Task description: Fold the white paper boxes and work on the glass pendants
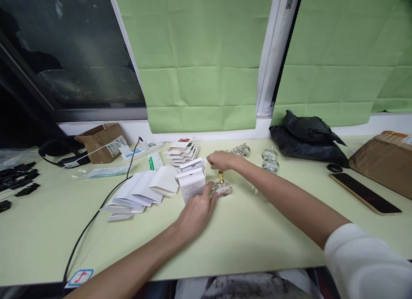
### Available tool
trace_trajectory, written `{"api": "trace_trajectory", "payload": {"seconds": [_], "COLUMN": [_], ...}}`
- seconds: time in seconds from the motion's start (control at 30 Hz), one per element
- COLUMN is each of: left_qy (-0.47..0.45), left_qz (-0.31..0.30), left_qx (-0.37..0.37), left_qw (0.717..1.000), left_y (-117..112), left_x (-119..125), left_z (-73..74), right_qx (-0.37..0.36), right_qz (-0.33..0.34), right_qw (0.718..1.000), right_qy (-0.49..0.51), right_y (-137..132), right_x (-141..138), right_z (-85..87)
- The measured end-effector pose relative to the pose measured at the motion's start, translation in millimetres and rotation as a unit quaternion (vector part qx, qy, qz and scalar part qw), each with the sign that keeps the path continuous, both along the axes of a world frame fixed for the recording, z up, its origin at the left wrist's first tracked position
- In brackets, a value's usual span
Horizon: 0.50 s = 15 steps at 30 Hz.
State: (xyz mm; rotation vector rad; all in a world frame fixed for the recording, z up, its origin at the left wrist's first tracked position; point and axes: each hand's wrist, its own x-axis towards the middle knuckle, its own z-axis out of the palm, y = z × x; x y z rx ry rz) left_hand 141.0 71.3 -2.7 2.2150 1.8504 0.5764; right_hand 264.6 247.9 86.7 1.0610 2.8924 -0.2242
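Observation:
A small white box (192, 183) with printed text stands tilted with its top flaps raised. My left hand (195, 211) is closed around its lower right side, fingertips close to a glass perfume bottle (222, 188). My right hand (222, 160) is curled with its fingertips at the right edge of the box's raised flap; its exact grip is partly hidden. A small gold cap (220, 174) shows just behind the bottle. Left of the box lie several flattened white cartons (138, 187), overlapping. Behind it is a stack of white cartons with red print (183, 151).
More glass bottles (269, 159) stand behind my right forearm. A black plastic bag (309, 138), phone (365, 194) and cardboard box (384, 161) are at right. A black cable (93, 219) crosses the left side, near an open cardboard box (101, 142) and power strip (144, 149).

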Motion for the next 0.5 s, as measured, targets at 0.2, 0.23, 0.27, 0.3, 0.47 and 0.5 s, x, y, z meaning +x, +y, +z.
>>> {"api": "trace_trajectory", "payload": {"seconds": [0.2, 0.23, 0.27, 0.3, 0.47, 0.5], "left_qy": [0.007, 0.004, 0.001, -0.001, -0.007, -0.007], "left_qz": [0.011, 0.009, 0.007, 0.006, 0.002, 0.001], "left_qx": [-0.001, 0.001, 0.002, 0.003, 0.010, 0.013], "left_qw": [1.000, 1.000, 1.000, 1.000, 1.000, 1.000], "left_y": [2, 2, 2, 2, 2, 2], "left_x": [2, 2, 2, 2, 2, 2], "left_z": [-1.0, -1.1, -1.0, -0.8, -0.3, -0.6], "right_qx": [-0.075, -0.101, -0.106, -0.101, -0.054, -0.050], "right_qz": [0.077, 0.094, 0.103, 0.107, 0.094, 0.091], "right_qw": [0.976, 0.960, 0.947, 0.942, 0.930, 0.928], "right_qy": [0.188, 0.244, 0.284, 0.303, 0.351, 0.359], "right_y": [-40, -49, -58, -66, -80, -79], "right_x": [75, 84, 91, 95, 94, 92], "right_z": [25.4, 22.0, 16.5, 9.3, -27.2, -31.5]}}
